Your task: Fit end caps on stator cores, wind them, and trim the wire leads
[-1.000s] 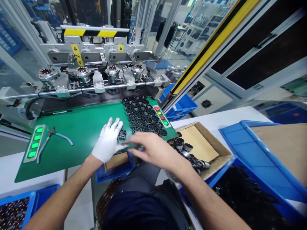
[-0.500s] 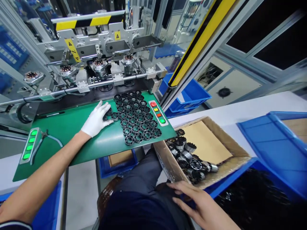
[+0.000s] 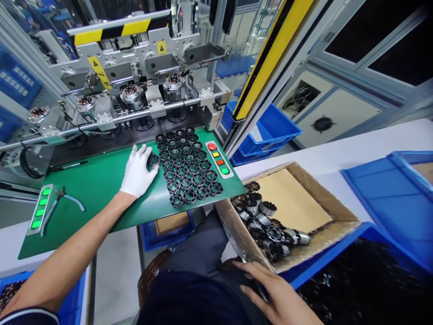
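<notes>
My left hand [image 3: 138, 172], in a white glove, reaches over the green work mat [image 3: 101, 187]. Its thumb and forefinger are closed around a black toothed ring [image 3: 154, 160], which lies on the mat. Just to the right, several similar black rings [image 3: 187, 168] stand packed in rows. My bare right hand [image 3: 275, 291] is low in the view, above my lap and beside the cardboard box [image 3: 237, 234]. Its fingers are stretched out and apart, with a dark patch between them that I cannot make out.
Silver-and-black cylindrical parts [image 3: 267, 221] lie in the cardboard box. A button panel [image 3: 219, 159] borders the rings; pliers [image 3: 60, 196] and a green-lit panel [image 3: 41, 208] are at left. Behind the mat stands a machine with metal fixtures [image 3: 174, 86]. Blue bins [image 3: 270, 131] stand beyond.
The rings beside my left hand have shifted: the one at its thumb has joined the rows, and another now shows between thumb and forefinger. My right hand has barely moved. The view has shifted slightly.
</notes>
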Tool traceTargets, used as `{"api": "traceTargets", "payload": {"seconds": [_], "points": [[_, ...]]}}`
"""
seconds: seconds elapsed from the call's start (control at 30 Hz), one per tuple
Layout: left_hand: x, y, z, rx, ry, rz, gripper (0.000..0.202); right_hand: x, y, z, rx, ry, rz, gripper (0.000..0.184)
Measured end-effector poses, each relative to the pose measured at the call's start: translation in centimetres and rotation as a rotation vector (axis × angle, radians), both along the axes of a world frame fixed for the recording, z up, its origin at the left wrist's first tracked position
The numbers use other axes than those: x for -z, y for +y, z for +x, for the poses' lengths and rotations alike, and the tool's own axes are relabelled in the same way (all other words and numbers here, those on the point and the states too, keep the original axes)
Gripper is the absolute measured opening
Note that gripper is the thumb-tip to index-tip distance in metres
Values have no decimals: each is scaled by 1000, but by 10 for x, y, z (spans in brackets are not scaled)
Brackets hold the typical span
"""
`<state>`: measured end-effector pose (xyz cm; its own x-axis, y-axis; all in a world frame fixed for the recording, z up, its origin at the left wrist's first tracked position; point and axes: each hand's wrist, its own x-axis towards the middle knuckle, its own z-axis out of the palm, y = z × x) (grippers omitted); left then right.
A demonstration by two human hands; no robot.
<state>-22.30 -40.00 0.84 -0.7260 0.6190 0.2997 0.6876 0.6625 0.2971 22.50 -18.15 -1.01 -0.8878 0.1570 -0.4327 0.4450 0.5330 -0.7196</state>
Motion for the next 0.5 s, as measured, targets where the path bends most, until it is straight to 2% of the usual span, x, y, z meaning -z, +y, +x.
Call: {"api": "traceTargets", "payload": {"seconds": [0.33,0.5], "points": [[-3,8,-43,89,-31,-31,72,11,-3,4,-16,-38,48,56],[-6,7,-57,135,-59,-61,74,12,-6,4,-21,-78,41,59]]}}
